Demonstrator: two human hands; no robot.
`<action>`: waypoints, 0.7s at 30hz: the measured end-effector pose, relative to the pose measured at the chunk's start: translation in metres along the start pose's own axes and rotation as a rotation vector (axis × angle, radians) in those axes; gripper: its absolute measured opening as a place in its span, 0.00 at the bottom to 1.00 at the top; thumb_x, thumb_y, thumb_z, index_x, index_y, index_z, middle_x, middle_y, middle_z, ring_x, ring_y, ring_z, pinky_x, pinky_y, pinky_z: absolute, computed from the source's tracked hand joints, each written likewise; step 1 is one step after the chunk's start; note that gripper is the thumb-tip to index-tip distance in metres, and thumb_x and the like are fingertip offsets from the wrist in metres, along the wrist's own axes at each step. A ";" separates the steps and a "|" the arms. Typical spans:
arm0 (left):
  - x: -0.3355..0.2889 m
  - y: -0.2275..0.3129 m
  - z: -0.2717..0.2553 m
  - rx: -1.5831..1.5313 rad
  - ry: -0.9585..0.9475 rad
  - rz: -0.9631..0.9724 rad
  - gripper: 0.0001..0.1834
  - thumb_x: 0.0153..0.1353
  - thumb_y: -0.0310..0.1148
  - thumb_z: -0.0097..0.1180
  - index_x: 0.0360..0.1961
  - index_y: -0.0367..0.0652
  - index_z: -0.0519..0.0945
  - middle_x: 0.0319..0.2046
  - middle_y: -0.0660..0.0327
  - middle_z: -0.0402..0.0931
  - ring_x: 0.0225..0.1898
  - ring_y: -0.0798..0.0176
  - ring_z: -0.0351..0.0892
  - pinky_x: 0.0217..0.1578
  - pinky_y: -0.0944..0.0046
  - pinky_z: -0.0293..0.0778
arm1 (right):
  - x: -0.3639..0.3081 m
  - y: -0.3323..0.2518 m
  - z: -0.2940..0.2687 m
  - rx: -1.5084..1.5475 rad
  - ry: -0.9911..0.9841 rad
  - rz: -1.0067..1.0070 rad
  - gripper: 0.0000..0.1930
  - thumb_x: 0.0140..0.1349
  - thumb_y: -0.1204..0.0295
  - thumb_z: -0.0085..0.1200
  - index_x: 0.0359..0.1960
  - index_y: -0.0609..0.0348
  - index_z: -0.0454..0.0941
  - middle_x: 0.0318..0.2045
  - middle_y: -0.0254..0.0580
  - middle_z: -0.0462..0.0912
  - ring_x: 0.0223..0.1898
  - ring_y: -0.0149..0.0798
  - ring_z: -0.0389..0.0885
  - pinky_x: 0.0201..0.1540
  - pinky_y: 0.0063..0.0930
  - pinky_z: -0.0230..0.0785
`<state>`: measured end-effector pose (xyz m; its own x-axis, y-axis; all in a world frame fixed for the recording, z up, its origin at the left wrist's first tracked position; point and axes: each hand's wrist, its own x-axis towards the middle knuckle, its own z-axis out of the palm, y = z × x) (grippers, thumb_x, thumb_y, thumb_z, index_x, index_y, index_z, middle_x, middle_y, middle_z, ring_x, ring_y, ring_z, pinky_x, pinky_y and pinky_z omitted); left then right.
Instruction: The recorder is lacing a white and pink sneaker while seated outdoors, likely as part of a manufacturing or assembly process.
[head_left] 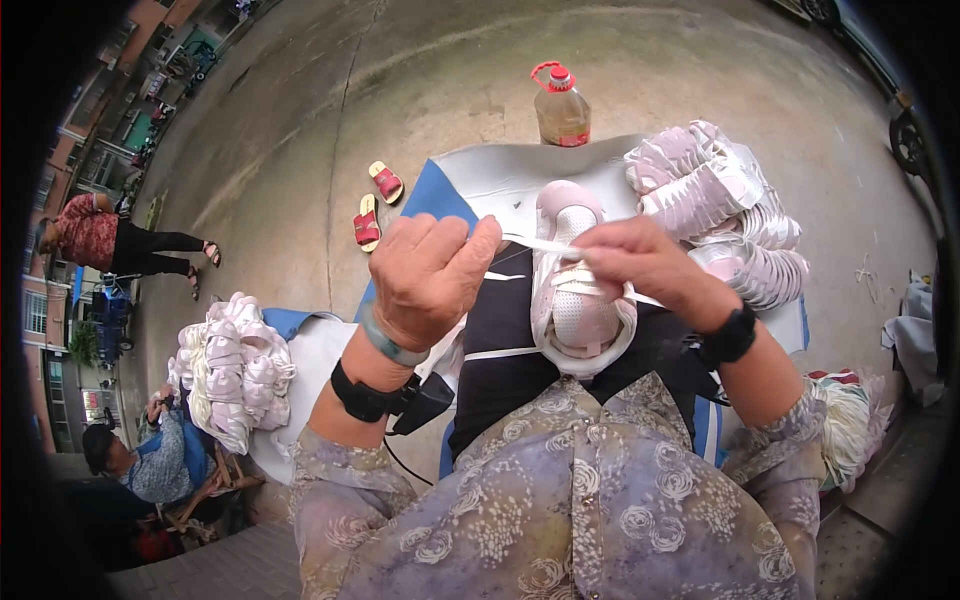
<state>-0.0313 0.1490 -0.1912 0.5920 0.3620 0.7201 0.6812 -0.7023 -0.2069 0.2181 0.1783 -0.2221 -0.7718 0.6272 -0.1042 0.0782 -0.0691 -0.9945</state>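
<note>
A white and pale pink shoe upper point(582, 322) rests across my dark-trousered lap, its perforated part partly covered by lacing. My left hand point(430, 265) is a fist to the left of it, gripping a white shoelace point(535, 243). The lace runs taut from that fist to my right hand point(650, 262), whose thumb and fingers pinch it over the middle of the upper. Another length of white lace stretches left across my lap. What lies inside my left fist is hidden.
Stacked pink-white shoe uppers point(715, 190) lie at the far right, and another pile point(235, 370) at the left. White lace bundles point(850, 420) hang at the right. A plastic jug point(562, 108) and red slippers point(368, 225) stand beyond. Two other people are at the left.
</note>
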 end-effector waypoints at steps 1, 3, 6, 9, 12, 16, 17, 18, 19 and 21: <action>0.001 0.005 0.003 0.016 0.046 -0.021 0.12 0.42 0.25 0.60 0.33 0.42 0.78 0.19 0.65 0.64 0.20 0.64 0.65 0.19 0.65 0.56 | -0.007 -0.006 -0.003 0.101 0.142 -0.056 0.15 0.64 0.65 0.47 0.41 0.65 0.77 0.18 0.30 0.72 0.19 0.22 0.68 0.23 0.18 0.63; 0.001 0.026 0.004 -0.038 0.002 -0.098 0.12 0.43 0.25 0.62 0.33 0.42 0.79 0.22 0.62 0.69 0.21 0.60 0.68 0.22 0.63 0.61 | -0.025 -0.014 -0.017 0.273 0.355 -0.170 0.13 0.64 0.68 0.47 0.43 0.65 0.75 0.17 0.28 0.69 0.18 0.21 0.66 0.22 0.18 0.61; -0.009 0.054 0.023 -0.322 -0.146 -0.294 0.09 0.46 0.25 0.62 0.31 0.41 0.78 0.26 0.57 0.74 0.25 0.55 0.74 0.25 0.60 0.67 | -0.058 -0.021 -0.051 0.429 0.490 -0.374 0.14 0.65 0.70 0.44 0.48 0.66 0.71 0.16 0.27 0.66 0.17 0.20 0.61 0.24 0.18 0.59; -0.015 0.072 0.051 -0.544 -0.337 -0.426 0.06 0.50 0.26 0.58 0.31 0.41 0.77 0.28 0.56 0.74 0.28 0.54 0.76 0.28 0.59 0.72 | -0.091 -0.027 -0.083 0.479 0.590 -0.513 0.15 0.67 0.70 0.40 0.50 0.68 0.68 0.19 0.28 0.66 0.17 0.20 0.58 0.26 0.17 0.57; -0.013 0.073 0.072 -0.597 -0.435 -0.503 0.06 0.52 0.27 0.57 0.32 0.41 0.77 0.30 0.56 0.74 0.28 0.52 0.76 0.28 0.59 0.72 | -0.125 -0.024 -0.107 0.479 0.660 -0.575 0.15 0.68 0.71 0.37 0.52 0.69 0.66 0.22 0.29 0.65 0.19 0.20 0.57 0.25 0.16 0.52; -0.011 0.073 0.082 -0.676 -0.564 -0.528 0.07 0.50 0.30 0.58 0.31 0.41 0.77 0.31 0.56 0.72 0.32 0.51 0.75 0.32 0.59 0.71 | -0.153 -0.009 -0.118 0.475 0.710 -0.554 0.15 0.68 0.71 0.37 0.51 0.69 0.66 0.21 0.29 0.65 0.19 0.20 0.57 0.24 0.15 0.51; -0.009 0.073 0.083 -0.674 -0.569 -0.528 0.07 0.50 0.30 0.58 0.31 0.41 0.77 0.31 0.56 0.72 0.32 0.51 0.75 0.32 0.59 0.71 | -0.157 -0.005 -0.118 0.476 0.717 -0.524 0.15 0.68 0.71 0.37 0.51 0.68 0.66 0.21 0.29 0.65 0.19 0.20 0.57 0.24 0.15 0.51; -0.007 0.072 0.085 -0.676 -0.591 -0.543 0.07 0.49 0.30 0.58 0.30 0.41 0.76 0.31 0.56 0.71 0.33 0.51 0.75 0.33 0.59 0.70 | -0.161 -0.002 -0.117 0.482 0.717 -0.525 0.15 0.68 0.71 0.37 0.51 0.68 0.66 0.21 0.29 0.65 0.19 0.20 0.57 0.24 0.15 0.51; -0.006 0.072 0.087 -0.677 -0.612 -0.560 0.08 0.48 0.31 0.59 0.29 0.41 0.76 0.30 0.56 0.71 0.33 0.51 0.74 0.33 0.59 0.70 | -0.163 0.003 -0.116 0.489 0.749 -0.502 0.14 0.68 0.71 0.37 0.51 0.68 0.67 0.21 0.29 0.65 0.19 0.20 0.57 0.24 0.15 0.51; -0.005 0.073 0.089 -0.705 -0.622 -0.569 0.08 0.47 0.30 0.59 0.28 0.41 0.75 0.30 0.56 0.70 0.33 0.52 0.74 0.33 0.60 0.69 | -0.166 0.012 -0.116 0.507 0.804 -0.468 0.14 0.68 0.72 0.38 0.50 0.68 0.67 0.21 0.29 0.65 0.19 0.19 0.57 0.24 0.15 0.51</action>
<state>0.0535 0.1507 -0.2688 0.5181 0.8506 0.0899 0.6415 -0.4560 0.6169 0.4202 0.1630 -0.2170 0.0023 0.9913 0.1319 -0.5342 0.1127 -0.8378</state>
